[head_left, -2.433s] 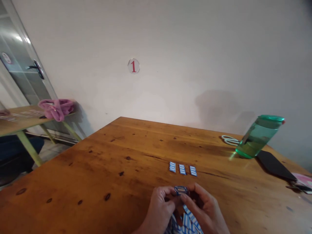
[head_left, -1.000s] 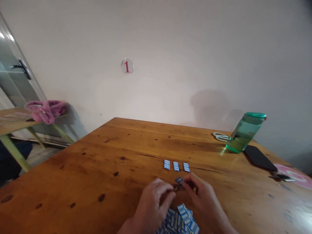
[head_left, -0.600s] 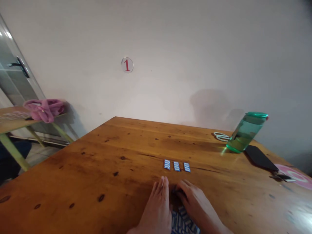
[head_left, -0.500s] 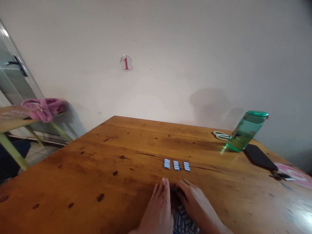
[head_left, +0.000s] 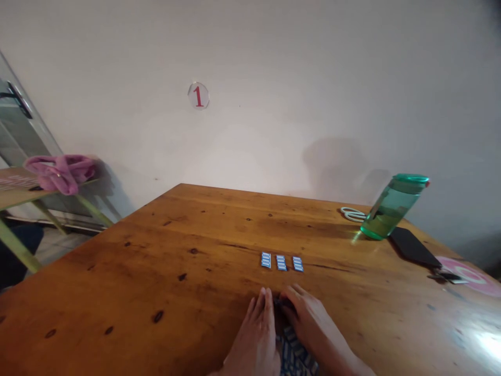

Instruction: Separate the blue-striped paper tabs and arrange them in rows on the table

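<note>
My left hand (head_left: 256, 331) rests on its edge on the wooden table (head_left: 188, 292), its fingers stretched out and held together. Facing it, my right hand (head_left: 307, 316) has its fingers curled down at a small dark piece, mostly hidden, in the gap between the hands. A pile of small blue-and-white striped pieces (head_left: 295, 355) lies between my wrists, partly covered by both hands. Beyond my fingertips, three small blue-and-white striped sets lie side by side: a left set (head_left: 266, 260), a middle set (head_left: 281, 262) and a right set (head_left: 297, 263).
At the right stand a green water bottle (head_left: 395, 206), a black phone-like slab (head_left: 415, 248) and a pink round mat (head_left: 472, 277) with small items near it. A white coiled cable (head_left: 352, 214) lies behind. Pink fluffy cloth (head_left: 62, 172) sits on another table to the left.
The view has shifted slightly, so the table and its things appear a little further left and higher. My hands keep nearly the same pose around the pile.
</note>
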`<state>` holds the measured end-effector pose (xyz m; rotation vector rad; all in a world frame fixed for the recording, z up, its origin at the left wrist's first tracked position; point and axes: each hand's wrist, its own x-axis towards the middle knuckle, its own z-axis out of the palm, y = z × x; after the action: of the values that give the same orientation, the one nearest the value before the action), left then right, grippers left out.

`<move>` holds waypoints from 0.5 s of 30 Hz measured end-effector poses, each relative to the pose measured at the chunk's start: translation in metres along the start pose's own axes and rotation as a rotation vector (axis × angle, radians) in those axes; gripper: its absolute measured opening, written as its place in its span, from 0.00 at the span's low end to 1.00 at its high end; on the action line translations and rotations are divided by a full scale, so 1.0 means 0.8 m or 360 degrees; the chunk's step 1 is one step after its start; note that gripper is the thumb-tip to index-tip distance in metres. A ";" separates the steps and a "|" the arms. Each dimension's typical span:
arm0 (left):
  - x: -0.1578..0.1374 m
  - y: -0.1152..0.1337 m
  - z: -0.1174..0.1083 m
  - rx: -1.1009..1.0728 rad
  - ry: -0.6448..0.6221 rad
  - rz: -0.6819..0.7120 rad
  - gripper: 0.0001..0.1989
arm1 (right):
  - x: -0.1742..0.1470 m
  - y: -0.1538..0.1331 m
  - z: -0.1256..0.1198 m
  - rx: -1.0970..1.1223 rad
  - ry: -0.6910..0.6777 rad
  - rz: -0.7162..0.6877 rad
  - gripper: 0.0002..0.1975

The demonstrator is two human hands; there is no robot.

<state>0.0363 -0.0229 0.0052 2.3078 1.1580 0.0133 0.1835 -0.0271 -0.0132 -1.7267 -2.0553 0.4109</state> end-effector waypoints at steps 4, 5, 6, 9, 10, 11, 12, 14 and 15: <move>0.001 0.000 0.002 -0.0016 -0.0006 0.0018 0.38 | 0.000 -0.002 0.001 0.0002 0.0023 -0.0017 0.09; 0.001 -0.001 0.003 -0.0035 0.0008 0.0018 0.39 | -0.001 -0.002 0.001 0.0000 0.0026 -0.0023 0.09; 0.001 -0.001 0.004 -0.0057 0.0026 0.0019 0.39 | -0.001 -0.002 0.001 -0.0003 0.0025 -0.0027 0.10; 0.001 -0.001 0.004 -0.0107 0.0067 0.0024 0.39 | -0.001 -0.002 0.001 -0.0023 0.0008 -0.0018 0.10; 0.000 0.000 0.004 -0.0109 0.0055 0.0025 0.39 | -0.001 -0.002 0.001 -0.0035 0.0005 -0.0013 0.10; 0.000 0.001 0.003 -0.0105 0.0035 0.0024 0.39 | -0.001 -0.003 0.001 -0.0047 0.0005 -0.0010 0.10; 0.000 0.001 0.002 -0.0103 0.0013 0.0025 0.39 | -0.001 -0.003 0.001 -0.0056 0.0005 -0.0011 0.10; -0.001 0.003 0.001 -0.0118 -0.0013 0.0025 0.39 | 0.000 -0.003 0.001 -0.0072 0.0006 -0.0005 0.10; -0.001 0.004 0.000 -0.0133 -0.0016 0.0020 0.40 | 0.000 -0.003 0.000 -0.0075 0.0007 -0.0001 0.10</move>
<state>0.0378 -0.0248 0.0070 2.2394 1.1170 0.0540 0.1813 -0.0274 -0.0123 -1.7529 -2.0781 0.3612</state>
